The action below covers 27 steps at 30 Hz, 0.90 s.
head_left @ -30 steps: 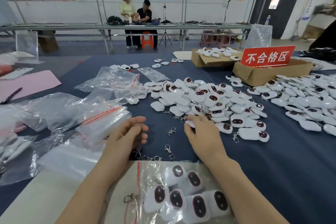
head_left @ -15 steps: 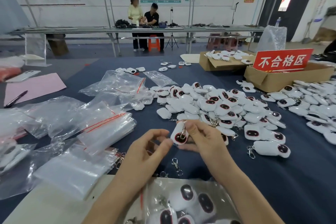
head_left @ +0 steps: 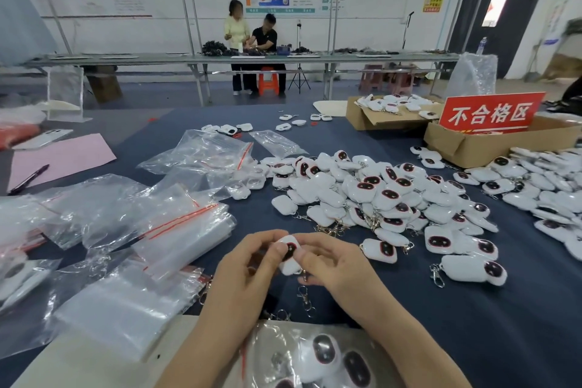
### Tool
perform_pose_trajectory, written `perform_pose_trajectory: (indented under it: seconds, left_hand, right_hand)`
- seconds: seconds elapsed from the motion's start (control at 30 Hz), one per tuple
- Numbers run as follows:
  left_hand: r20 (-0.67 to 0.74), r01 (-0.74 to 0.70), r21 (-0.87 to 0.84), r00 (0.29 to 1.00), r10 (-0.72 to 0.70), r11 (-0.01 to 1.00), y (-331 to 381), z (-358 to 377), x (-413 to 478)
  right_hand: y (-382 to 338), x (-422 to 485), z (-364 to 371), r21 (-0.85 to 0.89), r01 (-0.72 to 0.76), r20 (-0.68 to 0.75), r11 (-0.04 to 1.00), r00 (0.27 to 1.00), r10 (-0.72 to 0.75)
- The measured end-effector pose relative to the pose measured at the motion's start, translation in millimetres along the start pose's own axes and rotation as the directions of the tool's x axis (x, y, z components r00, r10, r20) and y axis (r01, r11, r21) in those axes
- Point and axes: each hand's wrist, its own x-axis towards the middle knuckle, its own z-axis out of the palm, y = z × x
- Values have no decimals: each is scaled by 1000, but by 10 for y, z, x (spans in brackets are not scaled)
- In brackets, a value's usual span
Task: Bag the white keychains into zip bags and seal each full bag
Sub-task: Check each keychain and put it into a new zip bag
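One white keychain [head_left: 288,249] is held btwn both hands, over the blue tablecloth [head_left: 472,324], near the front edge. The left hand [head_left: 248,271] is curled round its left side, thumb & fingertips pinched on it. The right hand [head_left: 333,264] is clamped on its right side w/ the thumb laid across the lower end. The dark oval face is turned up and partly hidden by fingers.

A part-filled zip bag [head_left: 277,337] is seen below the wrists at bottom ctr, w/ several keychains inside, dark faces up; whether its mouth is sealed can't be told. Loose metal clasps [head_left: 305,296] are scattered btwn bag & hands.

The main pile of keychains [head_left: 371,195] is heaped beyond the hands, ctr-right; a second pile [head_left: 541,189] is spread at far right. Empty zip bags [head_left: 185,230] w/ red seal strips are stacked & strewn at left. A cardboard box [head_left: 466,148] w/ a red sign [head_left: 491,115] is set behind the piles, w/ another box [head_left: 368,118] of keychains beside it. A pink sheet [head_left: 63,157] & pen [head_left: 30,178] are laid at far left. Two people [head_left: 248,38] are seen at a bench in the bkgd.
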Motion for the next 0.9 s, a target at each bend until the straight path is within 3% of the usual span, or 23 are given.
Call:
perform_pose_trajectory:
  seconds: [0.37, 0.53, 0.9]
  left_hand:
    - [7, 73, 1, 997, -73, 997, 49, -21, 2]
    - [66, 11, 44, 998, -14, 999, 74, -46, -26]
    - [100, 53, 77, 993, -61, 996, 81, -48, -29]
  right_hand:
    - [48, -3, -30, 26, -13, -1, 1000, 1000, 13]
    - [46, -9, -40, 79, -33, -7, 996, 999, 33]
    - [40, -19, -13, 37, -24, -32, 999, 999, 25]
